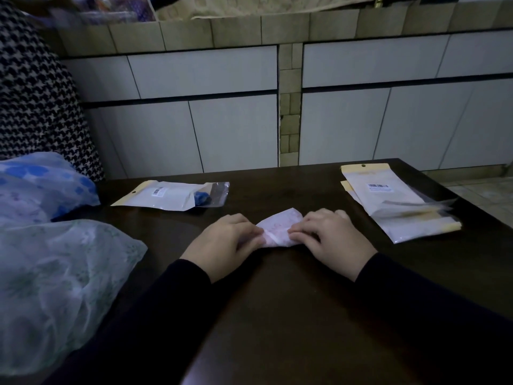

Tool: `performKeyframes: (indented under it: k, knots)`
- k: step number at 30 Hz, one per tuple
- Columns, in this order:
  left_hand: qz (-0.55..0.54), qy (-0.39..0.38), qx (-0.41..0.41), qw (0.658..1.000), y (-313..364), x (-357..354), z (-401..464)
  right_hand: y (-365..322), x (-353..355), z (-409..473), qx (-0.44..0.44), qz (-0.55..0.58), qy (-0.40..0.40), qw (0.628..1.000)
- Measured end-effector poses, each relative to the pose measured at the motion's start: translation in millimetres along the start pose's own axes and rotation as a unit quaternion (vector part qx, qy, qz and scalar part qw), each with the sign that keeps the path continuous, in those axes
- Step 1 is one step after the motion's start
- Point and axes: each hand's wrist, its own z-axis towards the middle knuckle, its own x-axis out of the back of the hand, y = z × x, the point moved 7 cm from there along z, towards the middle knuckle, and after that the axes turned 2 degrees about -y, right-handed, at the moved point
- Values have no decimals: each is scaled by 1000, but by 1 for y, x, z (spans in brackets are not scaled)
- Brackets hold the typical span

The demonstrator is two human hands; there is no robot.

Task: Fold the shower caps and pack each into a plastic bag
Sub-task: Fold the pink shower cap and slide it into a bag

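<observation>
A small folded pink shower cap (279, 227) lies on the dark table (291, 315) between my hands. My left hand (222, 243) pinches its left end with curled fingers. Its right end is pinched by my right hand (330, 237), fingertips tucked onto the fold. A packed plastic bag (169, 195) with a blue cap inside lies flat behind my left hand. A stack of empty plastic bags (397, 207) sits to the right. Loose caps lie at the left: a blue-flowered one (39, 184) and a green-patterned one (58, 287).
A houndstooth cloth (36, 101) hangs at the far left behind the caps. White tiled wall (208, 120) stands beyond the table's far edge. The table's right corner drops off to a tiled floor (485, 195).
</observation>
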Motion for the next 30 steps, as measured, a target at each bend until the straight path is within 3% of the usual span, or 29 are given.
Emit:
performKeyframes:
  k: [7, 11, 16, 19, 25, 28, 30]
  knots:
    - [-14, -42, 54, 998, -8, -5, 5, 16, 0, 3, -74, -17, -51, 996]
    - [-26, -77, 72, 994, -6, -4, 7, 20, 1, 4, -81, 33, -72, 994]
    - [-83, -186, 140, 969, -5, -7, 3, 17, 4, 9, -91, 82, -143, 982]
    - [-56, -231, 161, 958, 2, -9, 1, 13, 1, 8, -98, 115, -157, 976]
    - [-13, -132, 117, 984, 13, 0, -3, 10, 4, 1, -88, 62, -23, 994]
    - [45, -78, 100, 991, 5, 2, -4, 3, 14, -4, -36, 24, 69, 997]
    - [58, -54, 89, 993, 2, 3, -3, -1, 15, -3, 8, 3, 70, 998]
